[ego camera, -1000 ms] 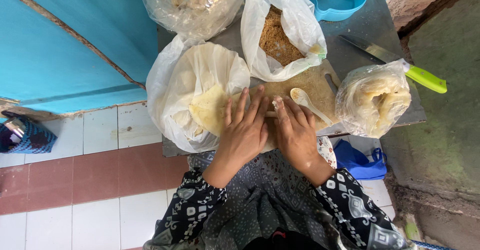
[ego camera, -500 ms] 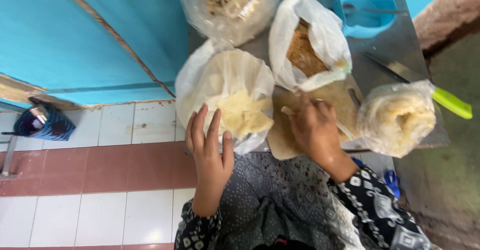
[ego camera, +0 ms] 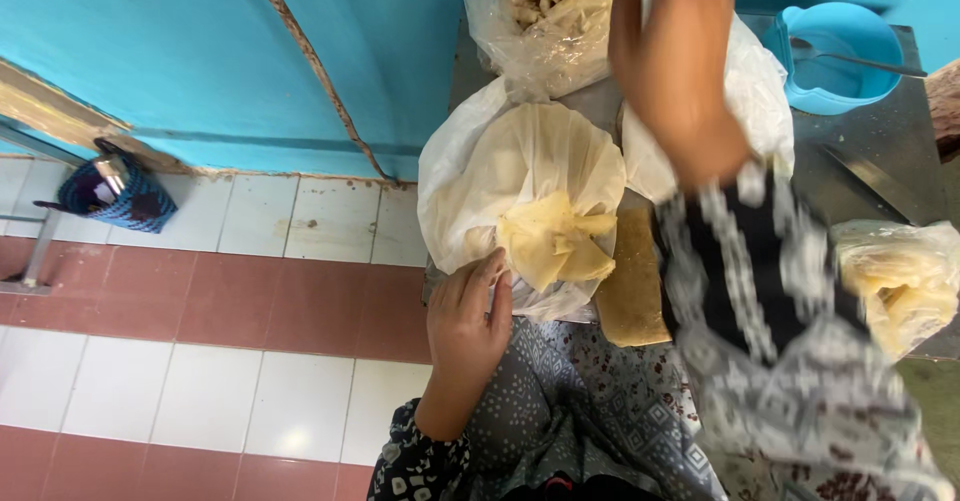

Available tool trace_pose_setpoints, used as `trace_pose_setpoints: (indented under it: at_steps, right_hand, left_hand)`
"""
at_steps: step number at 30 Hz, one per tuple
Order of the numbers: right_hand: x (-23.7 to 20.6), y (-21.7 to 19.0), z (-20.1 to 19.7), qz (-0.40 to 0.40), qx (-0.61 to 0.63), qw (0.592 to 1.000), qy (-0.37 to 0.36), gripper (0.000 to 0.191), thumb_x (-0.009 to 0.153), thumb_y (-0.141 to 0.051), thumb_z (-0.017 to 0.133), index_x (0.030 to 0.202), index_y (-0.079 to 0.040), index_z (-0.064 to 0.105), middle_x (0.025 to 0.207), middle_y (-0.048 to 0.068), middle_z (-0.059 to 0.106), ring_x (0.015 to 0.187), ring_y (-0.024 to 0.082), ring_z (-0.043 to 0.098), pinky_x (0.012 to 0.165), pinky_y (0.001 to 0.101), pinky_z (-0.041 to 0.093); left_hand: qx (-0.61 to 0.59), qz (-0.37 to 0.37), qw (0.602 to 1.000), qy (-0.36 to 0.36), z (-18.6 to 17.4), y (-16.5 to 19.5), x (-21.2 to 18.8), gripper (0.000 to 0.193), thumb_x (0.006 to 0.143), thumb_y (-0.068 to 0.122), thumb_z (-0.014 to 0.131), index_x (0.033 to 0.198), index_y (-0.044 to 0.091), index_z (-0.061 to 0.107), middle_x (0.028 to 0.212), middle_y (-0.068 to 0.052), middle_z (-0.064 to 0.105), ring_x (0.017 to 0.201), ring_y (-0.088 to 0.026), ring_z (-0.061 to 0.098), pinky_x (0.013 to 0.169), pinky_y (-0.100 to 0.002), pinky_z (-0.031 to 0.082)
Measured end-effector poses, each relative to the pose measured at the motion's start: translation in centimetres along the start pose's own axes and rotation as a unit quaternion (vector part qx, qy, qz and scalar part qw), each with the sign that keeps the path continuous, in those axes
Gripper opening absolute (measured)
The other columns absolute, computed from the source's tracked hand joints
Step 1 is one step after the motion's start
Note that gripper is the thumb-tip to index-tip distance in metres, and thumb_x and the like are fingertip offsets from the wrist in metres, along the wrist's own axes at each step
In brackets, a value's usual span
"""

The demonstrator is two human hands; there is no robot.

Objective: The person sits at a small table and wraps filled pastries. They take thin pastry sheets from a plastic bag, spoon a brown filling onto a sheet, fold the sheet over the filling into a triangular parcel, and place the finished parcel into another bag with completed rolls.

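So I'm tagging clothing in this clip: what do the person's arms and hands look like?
Both hands are bare: no gloves, and no rings or watch visible. The left hand emerges from a long dark sleeve with a pale geometric print. The right hand, motion-blurred, has a matching patterned sleeve.

right hand (ego camera: 672, 71): motion-blurred, grip unreadable | knife (ego camera: 875, 179): handle cut off | wooden board (ego camera: 630, 281): mostly covered

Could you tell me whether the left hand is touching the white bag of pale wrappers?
Touching. The head view shows the left hand with its fingertips pressed against the near edge of the white bag, no gap visible.
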State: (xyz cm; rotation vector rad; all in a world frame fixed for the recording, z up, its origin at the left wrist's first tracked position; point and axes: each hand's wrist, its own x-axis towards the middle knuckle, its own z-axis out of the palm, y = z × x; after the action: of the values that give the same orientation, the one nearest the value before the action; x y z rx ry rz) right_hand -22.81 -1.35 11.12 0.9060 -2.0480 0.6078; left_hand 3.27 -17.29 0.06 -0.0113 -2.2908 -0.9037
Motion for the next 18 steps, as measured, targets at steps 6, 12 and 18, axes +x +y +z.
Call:
trace_pose_setpoints:
  at_steps: [6, 12, 18]
  right_hand:
    - [-13.2, -11.3, -3.8, 0.076, 0.265, 0.910, -0.309, 0.084, 0.084, -0.007, 0.080, 0.155, -0.006, 0.035, 0.142, 0.025, 0.059, 0.094, 0.023, 0.070, 0.081, 0.0322, 0.061]
    - [-14.2, -11.4, -3.7, 0.382, 0.241, 0.838, -0.305, 0.068, 0.102, -0.005, 0.067, 0.160, -0.012, 0.032, 0.097, 0.003, 0.078, 0.073, 0.014, 0.072, 0.070, 0.0275, 0.057]
    - [-13.6, -9.2, -5.5, 0.425, 0.551, 0.708, -0.126, 0.077, 0.090, 0.015, 0.064, 0.157, -0.002, 0.033, 0.095, 0.005, 0.071, 0.091, 0.010, 0.068, 0.082, 0.0223, 0.053]
  left_hand:
    - [-0.014, -0.034, 0.999, -0.007, 1.3, -2.2, 0.8, 0.017, 0.097, 0.005, 0.068, 0.114, 0.002, 0.068, 0.103, -0.013, 0.074, 0.083, -0.025, 0.073, 0.072, -0.036, 0.058]
    - [-0.075, -0.120, 0.990, 0.021, 1.2, -0.2, 0.1, 0.016, 0.098, 0.007, 0.069, 0.114, 0.004, 0.071, 0.103, -0.010, 0.075, 0.082, -0.019, 0.074, 0.073, -0.031, 0.060]
    - [-0.234, -0.113, 0.966, -0.011, 2.2, 2.7, 0.5, 0.023, 0.103, 0.012, 0.066, 0.124, 0.002, 0.067, 0.116, -0.012, 0.073, 0.095, -0.019, 0.076, 0.082, -0.029, 0.062]
